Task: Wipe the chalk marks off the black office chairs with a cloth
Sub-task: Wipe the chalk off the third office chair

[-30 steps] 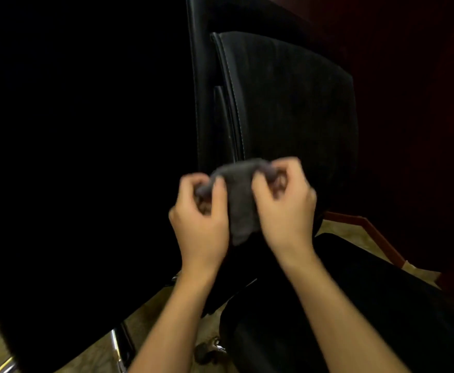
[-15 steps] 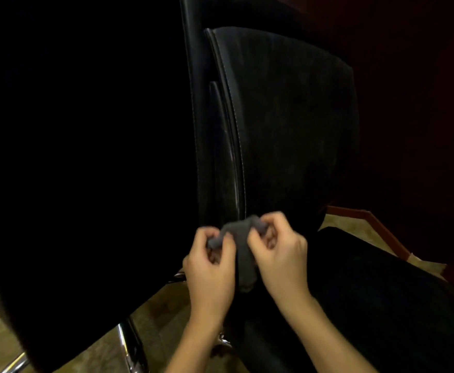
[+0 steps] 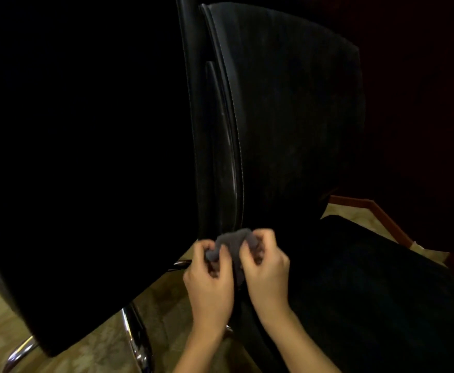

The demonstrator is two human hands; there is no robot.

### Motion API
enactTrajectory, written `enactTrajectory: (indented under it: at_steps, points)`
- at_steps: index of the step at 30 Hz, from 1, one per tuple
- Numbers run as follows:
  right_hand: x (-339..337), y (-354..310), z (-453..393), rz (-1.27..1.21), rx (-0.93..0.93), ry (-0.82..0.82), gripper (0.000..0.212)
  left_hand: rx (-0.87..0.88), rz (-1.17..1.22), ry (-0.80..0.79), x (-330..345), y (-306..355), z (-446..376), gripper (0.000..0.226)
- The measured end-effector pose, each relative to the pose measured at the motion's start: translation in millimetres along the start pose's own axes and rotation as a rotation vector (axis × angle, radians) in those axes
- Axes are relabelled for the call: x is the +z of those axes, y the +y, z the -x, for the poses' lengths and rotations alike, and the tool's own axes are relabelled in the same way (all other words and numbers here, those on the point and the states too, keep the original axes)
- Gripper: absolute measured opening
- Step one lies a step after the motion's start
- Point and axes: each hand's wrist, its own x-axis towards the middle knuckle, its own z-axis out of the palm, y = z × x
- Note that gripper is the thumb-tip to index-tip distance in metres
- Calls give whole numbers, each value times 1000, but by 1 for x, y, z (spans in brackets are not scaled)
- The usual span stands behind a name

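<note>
Both hands pinch cloth (image 3: pixel 234 244) | bunched between left grip (image 3: pixel 209 281), right grip (image 3: pixel 267 273)

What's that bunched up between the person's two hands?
A gray cloth. In the head view, the left hand and right hand each pinch one end of it, just below the black chair back.

The room is dim, and most of the view sinks into black. The tall black leather chair back (image 3: pixel 287 117) shows only faint sheen along its pale stitched seam, while the one at left is a flat dark mass. Light falls warmly on both bare hands and the beige patterned floor (image 3: pixel 91 343). The curved chrome chair leg (image 3: pixel 135 340) glints. Straight edges bow outward toward the frame's sides, and detail is soft, the fingers slightly smeared.
</note>
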Motion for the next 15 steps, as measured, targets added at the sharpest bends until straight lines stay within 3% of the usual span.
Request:
enactTrajectory:
  at_steps: [3, 6, 10, 12, 15]
  points:
    - [4, 12, 11, 23, 34, -19, 17, -53, -14, -20, -4, -9, 9, 22]
    - [3, 0, 1, -15, -21, 76, 25, -13, 41, 17, -8, 1, -12, 12]
    - [4, -14, -16, -101, -64, 228, 19, 63, 78, 25, -5, 15, -21, 11]
    - [11, -3, -8, -107, -40, 194, 19, 65, 38, -9, -3, 4, -15, 10]
    - [20, 24, 24, -99, 100, 17, 25, 42, -45, -84, -7, -20, 2, 16]
